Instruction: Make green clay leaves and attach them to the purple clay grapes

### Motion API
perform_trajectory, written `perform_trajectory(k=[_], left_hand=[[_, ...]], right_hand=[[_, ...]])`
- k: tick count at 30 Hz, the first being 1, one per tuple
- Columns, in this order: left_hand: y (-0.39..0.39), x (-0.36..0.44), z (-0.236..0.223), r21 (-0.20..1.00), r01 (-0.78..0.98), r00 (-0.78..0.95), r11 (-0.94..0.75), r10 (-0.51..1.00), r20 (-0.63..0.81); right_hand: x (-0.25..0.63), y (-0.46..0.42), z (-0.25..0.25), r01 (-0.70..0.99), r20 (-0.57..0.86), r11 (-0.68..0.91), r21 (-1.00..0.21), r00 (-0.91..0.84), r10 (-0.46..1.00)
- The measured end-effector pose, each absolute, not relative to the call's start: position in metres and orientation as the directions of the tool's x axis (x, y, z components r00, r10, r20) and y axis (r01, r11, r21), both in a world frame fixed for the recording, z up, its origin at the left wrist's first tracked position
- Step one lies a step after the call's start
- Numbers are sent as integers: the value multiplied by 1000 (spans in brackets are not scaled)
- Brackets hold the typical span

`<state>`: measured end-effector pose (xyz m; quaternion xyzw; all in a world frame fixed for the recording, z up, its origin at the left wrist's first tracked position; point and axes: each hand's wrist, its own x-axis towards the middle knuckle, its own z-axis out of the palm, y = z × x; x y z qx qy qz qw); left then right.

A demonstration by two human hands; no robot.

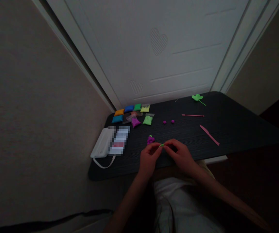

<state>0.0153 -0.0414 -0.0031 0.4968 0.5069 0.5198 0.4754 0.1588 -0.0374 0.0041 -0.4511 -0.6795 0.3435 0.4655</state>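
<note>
The left hand (148, 159) and the right hand (182, 156) are coming close together over the near edge of the dark tabletop (239, 126). Both hands are pinching a small green piece (161, 145) between their fingertips, one hand at each side of it. The green piece is looking thin and a bit curved, and the fingers are hiding some of it.

The purple bunch (150, 140) is lying just past the left hand. It is showing little round purple bumps and a bit of green on top. I cannot tell if the hand is touching it.

Two little purple balls (168, 122) are sitting farther back, near each other but not touching. To the right of them, a thin pink stick (193, 115) is lying flat, and a pink knife (209, 135) is lying on a slant closer to the person. A green clover shape (197, 97) with a long thin stem is resting near the back edge.

On the left side, small bags (129, 108) are lying in a group. They are showing blue, green, yellow, orange, purple and other colors. A light green bag (148, 119) is lying at the right of the group. A white case (103, 142) is resting beside a blurry bright screen (120, 140), and a white cord (104, 167) is bending around in front of them.
</note>
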Motion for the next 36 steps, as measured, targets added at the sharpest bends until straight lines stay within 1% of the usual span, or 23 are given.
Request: perform_trajectory(k=[5, 8, 13, 22, 25, 31, 36], left_hand=[[-41, 15, -1, 998, 34, -77, -45, 996, 47], [-40, 15, -2, 999, 9, -98, -43, 994, 43], [-40, 15, -4, 999, -25, -66, -44, 997, 42], [-39, 14, -6, 997, 47, -17, -62, 998, 63], [-41, 15, -5, 995, 67, -25, -72, 997, 74], [-45, 18, -2, 979, 162, -46, -120, 991, 129], [-44, 19, -2, 981, 169, -60, -99, 992, 110]], right_hand=[[159, -37, 4, 280, 315, 349, -894, -161, 936], [159, -37, 4, 272, 315, 349, -897, -162, 935], [158, -37, 3, 287, 338, 381, -879, -188, 922], [158, -36, 1, 305, 367, 396, -866, -148, 918], [158, -38, 2, 311, 379, 407, -859, -148, 914], [158, -39, 1, 310, 419, 439, -843, -133, 898], [158, -38, 0, 315, 439, 456, -832, -128, 889]])
